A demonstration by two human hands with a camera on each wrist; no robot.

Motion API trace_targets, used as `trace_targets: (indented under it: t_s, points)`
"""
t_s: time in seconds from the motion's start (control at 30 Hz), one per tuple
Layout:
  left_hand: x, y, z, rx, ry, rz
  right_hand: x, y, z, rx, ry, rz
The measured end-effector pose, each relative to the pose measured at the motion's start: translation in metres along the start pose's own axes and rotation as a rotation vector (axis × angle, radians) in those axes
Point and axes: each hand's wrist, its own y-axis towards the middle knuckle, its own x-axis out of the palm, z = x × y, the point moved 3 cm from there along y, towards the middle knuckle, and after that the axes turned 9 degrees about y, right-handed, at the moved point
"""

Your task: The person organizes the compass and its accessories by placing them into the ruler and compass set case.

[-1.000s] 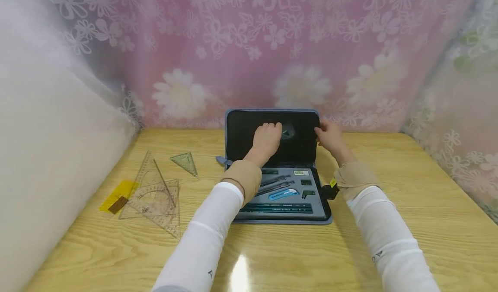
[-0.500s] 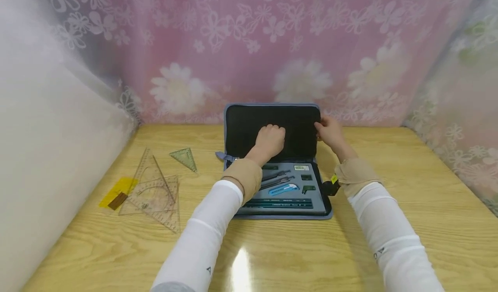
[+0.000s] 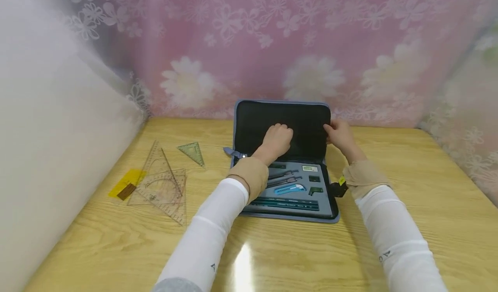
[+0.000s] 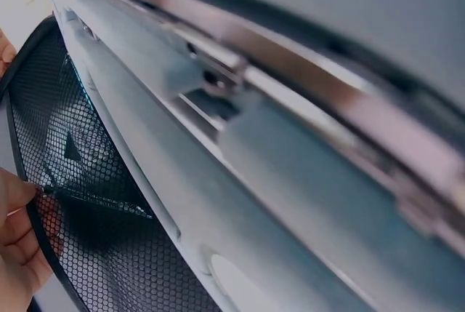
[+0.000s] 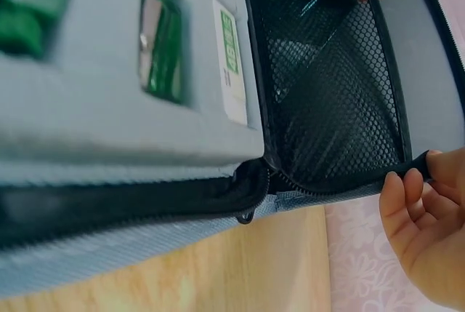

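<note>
A wood-grain table (image 3: 412, 171) is standing in a small draped nook: pink flowered fabric (image 3: 249, 46) is hanging along the far side, a pale sheet (image 3: 58, 93) is closing the left, and a flowered drape (image 3: 467, 115) is closing the right. Clear set squares (image 3: 160, 190) and an open zip case (image 3: 288, 217) holding pencils (image 3: 285, 203) are making it resemble a study desk; nothing is showing whether home or office.
</note>
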Motion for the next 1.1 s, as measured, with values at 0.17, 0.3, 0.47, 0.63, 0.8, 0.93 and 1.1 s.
trace_targets:
  t_s: [0.17,0.3,0.47,0.63,0.8,0.93,1.1]
  points:
    - [-0.001,0.001,0.002,0.014,-0.019,0.001,-0.005,-0.005,0.006,0.011,0.096,-0.030]
    - [-0.011,-0.003,-0.003,0.037,-0.013,0.122,-0.015,-0.011,0.015,0.051,0.157,-0.028]
    - [-0.022,-0.020,-0.052,-0.040,-0.057,0.353,-0.026,-0.012,0.022,0.100,0.204,-0.034]
    - [0.012,-0.047,-0.142,-0.279,-0.234,0.149,-0.031,-0.010,0.025,0.127,0.244,-0.052]
    - [0.047,-0.095,-0.206,-0.470,-0.355,-0.265,-0.033,-0.013,0.028,0.153,0.261,-0.060]
    - [0.052,-0.132,-0.216,-0.427,-0.427,-0.470,-0.029,-0.013,0.031,0.161,0.205,-0.099]
    - [0.060,-0.143,-0.209,-0.336,-0.548,-0.551,-0.023,-0.012,0.035,0.174,0.222,-0.115]
